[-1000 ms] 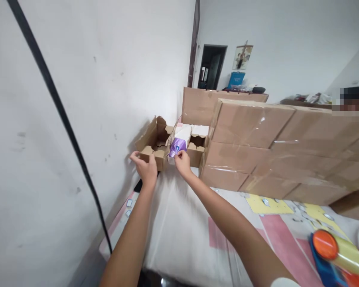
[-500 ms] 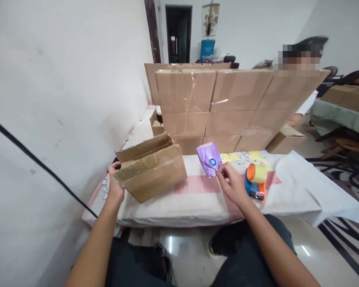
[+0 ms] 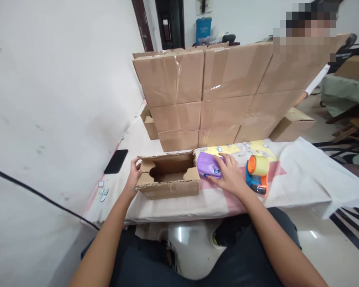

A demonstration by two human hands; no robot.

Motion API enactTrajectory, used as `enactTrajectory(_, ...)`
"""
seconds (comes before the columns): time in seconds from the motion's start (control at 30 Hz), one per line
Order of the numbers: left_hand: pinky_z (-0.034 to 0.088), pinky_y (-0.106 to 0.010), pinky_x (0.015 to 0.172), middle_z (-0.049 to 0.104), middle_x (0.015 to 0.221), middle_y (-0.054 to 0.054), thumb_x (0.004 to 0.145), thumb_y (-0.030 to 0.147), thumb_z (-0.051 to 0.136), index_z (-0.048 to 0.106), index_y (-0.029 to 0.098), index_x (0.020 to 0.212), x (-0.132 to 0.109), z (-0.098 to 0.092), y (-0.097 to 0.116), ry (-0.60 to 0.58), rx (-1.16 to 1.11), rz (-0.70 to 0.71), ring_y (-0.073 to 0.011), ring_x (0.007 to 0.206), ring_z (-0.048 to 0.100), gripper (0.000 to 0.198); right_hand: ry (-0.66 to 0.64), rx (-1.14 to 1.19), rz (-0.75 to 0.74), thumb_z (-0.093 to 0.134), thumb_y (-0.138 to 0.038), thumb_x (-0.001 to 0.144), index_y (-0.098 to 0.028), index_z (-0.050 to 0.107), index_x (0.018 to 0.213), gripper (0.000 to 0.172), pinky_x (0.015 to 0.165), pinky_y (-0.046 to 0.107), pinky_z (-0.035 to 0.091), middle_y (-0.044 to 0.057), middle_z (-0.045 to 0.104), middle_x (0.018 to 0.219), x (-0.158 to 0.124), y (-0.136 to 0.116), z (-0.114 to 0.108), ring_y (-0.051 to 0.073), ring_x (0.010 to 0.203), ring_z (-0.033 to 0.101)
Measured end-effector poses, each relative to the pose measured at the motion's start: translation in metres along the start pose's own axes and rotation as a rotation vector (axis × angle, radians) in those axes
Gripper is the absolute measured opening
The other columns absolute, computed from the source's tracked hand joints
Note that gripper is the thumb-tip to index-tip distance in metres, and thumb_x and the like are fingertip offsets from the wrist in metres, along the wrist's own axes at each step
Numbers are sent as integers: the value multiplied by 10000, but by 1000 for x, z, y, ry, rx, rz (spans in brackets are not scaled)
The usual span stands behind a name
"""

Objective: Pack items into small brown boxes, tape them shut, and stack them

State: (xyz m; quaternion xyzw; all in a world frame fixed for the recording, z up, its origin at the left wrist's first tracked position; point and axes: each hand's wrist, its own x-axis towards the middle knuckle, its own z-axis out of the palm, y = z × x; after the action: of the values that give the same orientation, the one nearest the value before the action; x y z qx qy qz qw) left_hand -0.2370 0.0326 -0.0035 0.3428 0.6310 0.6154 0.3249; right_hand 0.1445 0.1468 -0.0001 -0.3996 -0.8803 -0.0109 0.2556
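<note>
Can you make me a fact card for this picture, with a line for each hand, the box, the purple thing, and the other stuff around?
Left hand: holding the box's left end
Right hand: touching the purple pack, fingers spread
Box: cardboard, upright on the cloth, top open
Purple pack: just right of the box, outside it
Tape: in a blue and orange dispenser, right of the right hand
Phone: black and flat, probably a phone, left of the box
Stack: taped cartons behind the box
Other person: partly hidden behind the stack, white sleeve showing
</note>
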Motion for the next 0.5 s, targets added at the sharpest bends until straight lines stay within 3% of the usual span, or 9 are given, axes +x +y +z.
enactTrajectory(0.07,533,-315,665,677,1091,-75,542,327,588,454,250,1244,0,3,1,-22,-18,-7,-254,904,688,718,-95,-27,21,690,-558,779,-185,416,1469,831,1057,580,352,214,453,1425,7,7,10,424,1296,408)
enactTrajectory(0.2,534,-313,678,668,1128,-73,530,289,573,439,255,1284,0,4,1,-30,-22,-3,-260,957,679,766,-179,72,65,700,-494,780,-159,417,1485,830,1001,501,441,197,519,1310,13,17,22,373,1172,506)
enactTrajectory(0.3,538,-323,695,641,1168,-70,600,323,593,421,266,1307,-6,13,-4,-19,-10,26,-252,954,674,730,-84,179,140,686,-486,803,-171,415,1490,803,1009,494,459,178,534,1255,8,25,19,352,1160,528)
enactTrajectory(0.37,542,-353,797,610,1231,-80,723,382,589,419,264,1327,-14,25,-9,-46,22,78,-247,1017,657,639,11,276,246,691,-505,803,-196,435,1476,783,1033,516,450,168,545,1262,4,31,13,350,1179,539)
enactTrajectory(0.5,449,-404,1049,534,1336,-106,910,434,504,452,242,1304,-33,50,-9,-40,131,306,-251,1252,538,441,251,767,510,661,-553,811,-237,517,1370,657,1037,515,468,149,587,1300,-1,43,-3,332,1200,580)
